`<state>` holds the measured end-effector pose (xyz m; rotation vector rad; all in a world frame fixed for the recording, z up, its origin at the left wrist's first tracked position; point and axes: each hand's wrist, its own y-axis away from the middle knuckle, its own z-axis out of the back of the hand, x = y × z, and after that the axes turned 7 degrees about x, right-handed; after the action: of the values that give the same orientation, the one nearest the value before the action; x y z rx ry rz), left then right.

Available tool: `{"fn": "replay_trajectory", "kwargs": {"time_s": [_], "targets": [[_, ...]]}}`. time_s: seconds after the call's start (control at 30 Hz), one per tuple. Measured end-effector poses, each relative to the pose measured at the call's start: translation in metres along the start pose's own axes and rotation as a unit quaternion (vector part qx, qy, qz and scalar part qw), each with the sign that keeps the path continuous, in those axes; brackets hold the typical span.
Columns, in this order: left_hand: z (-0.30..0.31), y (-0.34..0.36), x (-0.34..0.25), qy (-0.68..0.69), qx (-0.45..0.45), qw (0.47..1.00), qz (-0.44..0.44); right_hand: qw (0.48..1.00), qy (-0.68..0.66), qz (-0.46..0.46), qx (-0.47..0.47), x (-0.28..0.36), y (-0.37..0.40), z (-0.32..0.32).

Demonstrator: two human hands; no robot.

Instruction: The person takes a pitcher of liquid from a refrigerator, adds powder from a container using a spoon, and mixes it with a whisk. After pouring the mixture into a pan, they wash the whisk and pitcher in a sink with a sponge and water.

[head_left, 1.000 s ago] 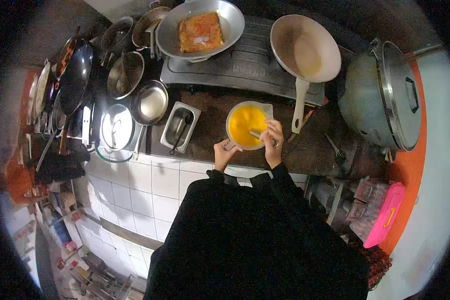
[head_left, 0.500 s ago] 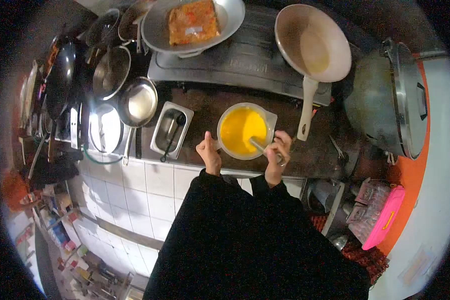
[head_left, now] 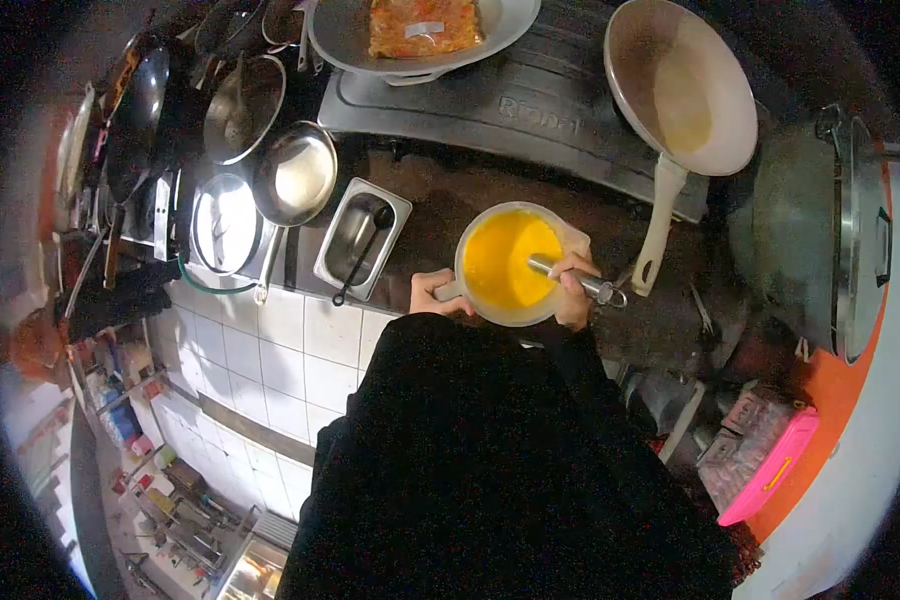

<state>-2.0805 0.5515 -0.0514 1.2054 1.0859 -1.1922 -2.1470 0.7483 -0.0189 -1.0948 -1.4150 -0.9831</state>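
Note:
A pale jug (head_left: 511, 319) of yellow liquid (head_left: 492, 255), which looks like beaten egg, is at the counter's front edge. My left hand (head_left: 438, 293) is closed around the jug's handle at its left side. In my right hand (head_left: 571, 290) is the metal handle of a whisk (head_left: 602, 291), with its looped end pointing right. The whisk's lower end dips into the liquid and its wires are hidden. Left of the jug sits a small steel pan (head_left: 323, 262) with a black ladle (head_left: 358, 258) resting inside.
Behind the jug stands a stove (head_left: 450, 112). On it are a wide pan (head_left: 340, 35) holding packaged food (head_left: 425, 28) and a beige frying pan (head_left: 735, 120), its handle jutting toward me. A large lidded pot (head_left: 795, 230) is at right; several pans, including a steel frying pan (head_left: 298, 178), lie left.
My view has shifted, so the counter items appear further right. My left hand has closed more fully around the jug handle. The whisk handle now lies flatter and points more to the right.

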Motion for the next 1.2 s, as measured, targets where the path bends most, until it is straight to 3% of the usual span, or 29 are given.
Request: {"fn": "replay_trajectory", "kwargs": {"time_s": [0.03,0.07,0.13,0.17,0.23,0.33,0.37,0.47,0.5,0.53,0.6,0.67,0.77,0.87,0.9,0.97,1.1,1.2], "targets": [[0.0,-0.002,0.0,-0.001,-0.003,1.0,0.014,0.995,-0.057,0.044,-0.073,-0.002,-0.002,-0.012],[-0.001,-0.003,-0.002,-0.002,-0.006,1.0,0.027,0.994,-0.059,0.044,-0.075,-0.007,0.001,-0.011],[0.0,-0.006,-0.007,-0.001,-0.029,0.998,0.049,0.984,-0.149,-0.064,-0.071,-0.016,0.001,-0.004],[0.002,-0.007,-0.011,0.001,-0.055,0.996,0.076,0.985,-0.15,-0.054,-0.074,-0.007,0.0,-0.005],[0.01,-0.005,-0.031,-0.021,-0.059,0.997,0.041,0.994,-0.061,-0.034,-0.085,0.026,0.001,-0.013],[0.008,-0.008,-0.101,-0.019,-0.104,0.994,0.003,0.994,-0.079,-0.059,-0.054,0.075,0.0,-0.009],[0.005,-0.012,-0.129,-0.028,-0.116,0.993,0.009,0.995,-0.076,0.019,-0.054,0.097,-0.008,-0.013],[0.002,-0.027,-0.167,-0.08,-0.18,0.979,-0.056,0.991,-0.083,0.093,-0.057,0.138,-0.024,-0.006],[-0.001,-0.033,-0.18,-0.001,-0.176,0.984,-0.039,0.989,-0.083,0.108,-0.064,0.158,-0.029,-0.005],[-0.01,-0.04,-0.196,0.014,-0.207,0.975,-0.08,0.983,-0.033,0.144,-0.106,0.179,-0.035,-0.005],[-0.014,-0.058,-0.209,0.049,-0.168,0.979,-0.108,0.969,0.014,0.189,-0.158,0.199,-0.045,0.002],[-0.013,-0.077,-0.223,0.033,-0.13,0.988,-0.073,0.928,0.155,0.32,-0.108,0.206,-0.057,0.014],[-0.029,-0.109,-0.234,0.029,-0.146,0.981,-0.121,0.927,0.106,0.337,-0.128,0.222,-0.072,0.008],[-0.048,-0.135,-0.259,-0.041,-0.162,0.975,-0.145,0.951,0.044,0.289,-0.103,0.236,-0.087,0.01],[-0.042,-0.148,-0.255,-0.031,-0.094,0.985,-0.144,0.95,0.041,0.29,-0.112,0.237,-0.092,0.013],[-0.048,-0.168,-0.256,-0.059,-0.098,0.981,-0.156,0.963,-0.036,0.242,-0.116,0.238,-0.101,0.02],[-0.062,-0.191,-0.264,-0.132,-0.062,0.976,-0.165,0.952,-0.145,0.239,-0.121,0.233,-0.122,0.039],[-0.072,-0.207,-0.264,-0.179,-0.034,0.972,-0.148,0.952,-0.143,0.247,-0.109,0.231,-0.134,0.051]]}}
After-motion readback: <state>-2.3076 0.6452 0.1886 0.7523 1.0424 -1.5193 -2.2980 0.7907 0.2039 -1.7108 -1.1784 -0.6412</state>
